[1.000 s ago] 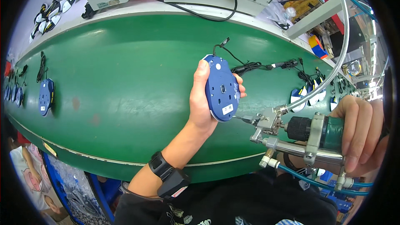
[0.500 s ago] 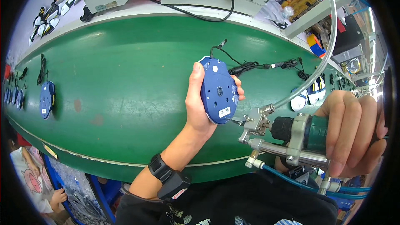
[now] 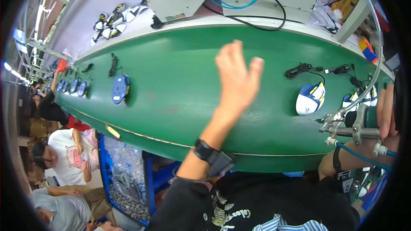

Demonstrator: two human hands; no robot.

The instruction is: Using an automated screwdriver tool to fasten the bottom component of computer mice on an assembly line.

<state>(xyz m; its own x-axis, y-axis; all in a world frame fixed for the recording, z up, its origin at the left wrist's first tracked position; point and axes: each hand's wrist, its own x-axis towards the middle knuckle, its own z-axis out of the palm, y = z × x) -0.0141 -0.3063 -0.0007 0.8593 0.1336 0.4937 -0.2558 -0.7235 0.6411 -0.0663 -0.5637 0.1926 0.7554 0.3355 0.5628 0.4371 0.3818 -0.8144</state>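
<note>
My left hand point(image 3: 237, 75) hovers over the green belt with its fingers apart and nothing in it. Farther right, a white, blue and yellow computer mouse point(image 3: 310, 99) rests top side up, its black cable point(image 3: 302, 70) bundled behind it. At the right rim my right hand point(image 3: 386, 113) wraps round a hose-fed power screwdriver point(image 3: 361, 122), partly cut off by the picture's dark edge. The screwdriver's metal tip is just below and right of that mouse, apart from it. To the left, another mouse point(image 3: 121, 89) lies with its blue underside up.
More upturned mice point(image 3: 78, 87) lie at the belt's far left, and several upright ones point(image 3: 366, 98) at right. A clear hose point(image 3: 379, 55) hangs by the screwdriver. Grey metal boxes point(image 3: 274, 0) stand behind the belt point(image 3: 184, 85). Two people point(image 3: 70, 154) sit at lower left beside a blue bin point(image 3: 126, 179).
The mouse has left my left hand, turned top side up, and lies on the belt at right. My left hand has opened and moved leftward over the belt. The view has swung left.
</note>
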